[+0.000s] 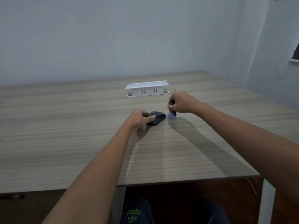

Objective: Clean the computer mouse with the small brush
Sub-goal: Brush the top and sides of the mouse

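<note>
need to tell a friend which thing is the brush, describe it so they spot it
On the wooden table, find the white socket box. In front of it, the right hand holds the small brush, pale bristles down, just right of the dark mouse.

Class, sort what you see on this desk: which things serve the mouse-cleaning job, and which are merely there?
In use: computer mouse, held by the left hand; small brush, held by the right hand.

Merely there: white socket box, standing on the desk.

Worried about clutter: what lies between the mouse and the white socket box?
Nothing: bare table between mouse and socket box, per the head view.
</note>
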`<action>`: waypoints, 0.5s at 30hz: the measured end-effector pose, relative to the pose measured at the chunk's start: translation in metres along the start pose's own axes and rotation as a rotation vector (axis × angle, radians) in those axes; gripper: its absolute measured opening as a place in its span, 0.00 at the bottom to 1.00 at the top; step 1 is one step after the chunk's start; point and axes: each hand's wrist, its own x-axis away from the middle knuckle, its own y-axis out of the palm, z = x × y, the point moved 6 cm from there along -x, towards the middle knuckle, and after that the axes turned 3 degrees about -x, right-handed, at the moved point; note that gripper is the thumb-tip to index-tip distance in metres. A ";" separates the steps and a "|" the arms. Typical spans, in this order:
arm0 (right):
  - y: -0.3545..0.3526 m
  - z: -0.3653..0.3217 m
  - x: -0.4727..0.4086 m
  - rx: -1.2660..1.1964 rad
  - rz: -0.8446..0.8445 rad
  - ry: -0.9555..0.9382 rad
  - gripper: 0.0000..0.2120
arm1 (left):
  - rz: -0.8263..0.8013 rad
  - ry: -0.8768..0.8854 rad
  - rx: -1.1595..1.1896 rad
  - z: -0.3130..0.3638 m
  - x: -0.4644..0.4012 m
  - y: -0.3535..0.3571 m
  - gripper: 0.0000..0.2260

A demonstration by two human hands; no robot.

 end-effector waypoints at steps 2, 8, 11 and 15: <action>0.001 -0.003 0.003 -0.154 -0.079 -0.014 0.06 | -0.001 0.006 0.002 0.000 0.000 -0.001 0.16; 0.007 -0.008 0.000 -0.084 -0.067 -0.053 0.07 | 0.003 0.011 0.016 0.000 0.000 -0.001 0.16; 0.004 -0.003 0.000 -0.074 -0.020 -0.043 0.07 | 0.014 0.006 0.027 0.000 0.001 -0.001 0.16; 0.014 -0.011 0.004 -0.245 -0.172 -0.060 0.06 | 0.013 0.009 0.028 0.000 0.001 -0.002 0.16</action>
